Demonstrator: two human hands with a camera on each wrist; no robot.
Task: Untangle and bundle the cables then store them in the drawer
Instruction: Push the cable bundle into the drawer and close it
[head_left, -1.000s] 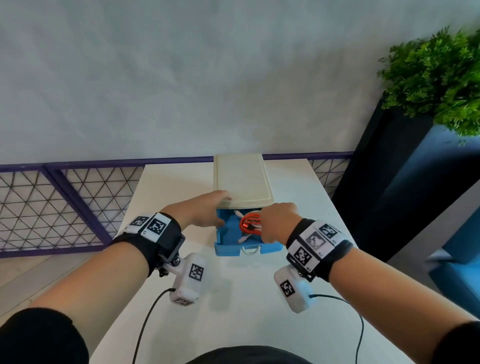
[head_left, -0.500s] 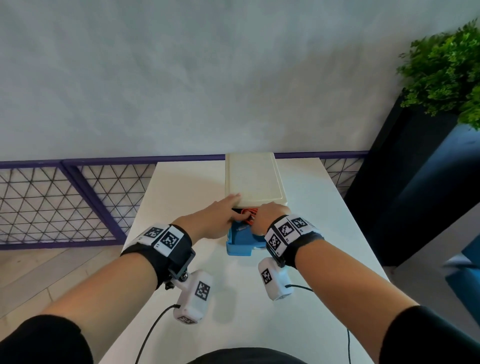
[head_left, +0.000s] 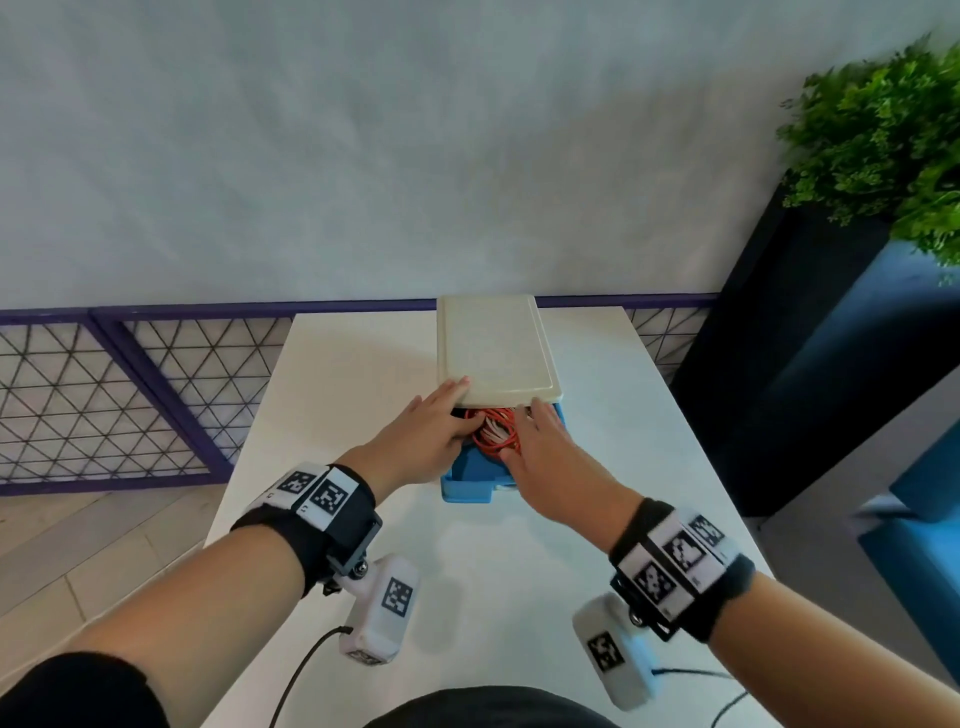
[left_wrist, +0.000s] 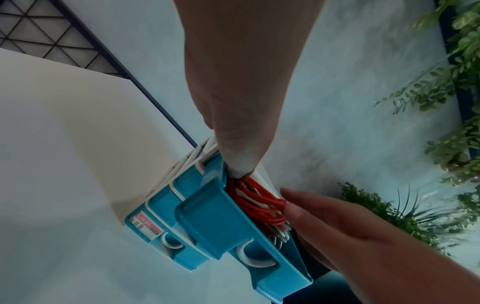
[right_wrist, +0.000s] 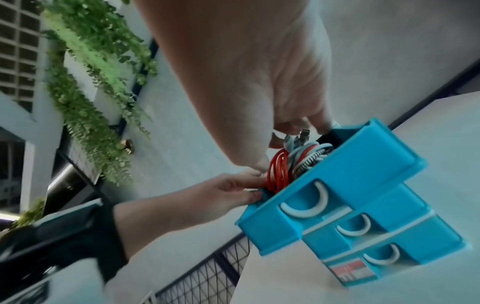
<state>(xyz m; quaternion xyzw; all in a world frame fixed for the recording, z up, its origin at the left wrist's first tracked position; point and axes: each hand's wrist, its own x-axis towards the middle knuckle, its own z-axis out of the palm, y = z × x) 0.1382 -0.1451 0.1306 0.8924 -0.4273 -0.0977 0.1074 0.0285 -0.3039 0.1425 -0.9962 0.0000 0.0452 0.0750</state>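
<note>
A small drawer unit with a cream top (head_left: 493, 348) stands on the white table. Its blue top drawer (head_left: 470, 480) is pulled partway out. A red cable coil (head_left: 493, 441) and a white cable bundle (right_wrist: 309, 152) lie in it, standing above the rim. My left hand (head_left: 457, 410) lays one finger on the cream top's front left corner; its other fingers press the red coil (left_wrist: 259, 203) at the drawer's left side. My right hand (head_left: 530, 421) lies with straight fingers over the cables along the drawer's right side. Two lower drawers (right_wrist: 363, 226) are shut.
The white table (head_left: 363, 374) is narrow, with edges close on both sides of the unit. A purple mesh railing (head_left: 130, 384) runs behind and to the left. A green plant (head_left: 883, 135) in a dark planter stands at the right.
The top drawer sits further in than a second ago. My left hand has come off the cabinet top's edge into the drawer, and both hands now press on the cables.
</note>
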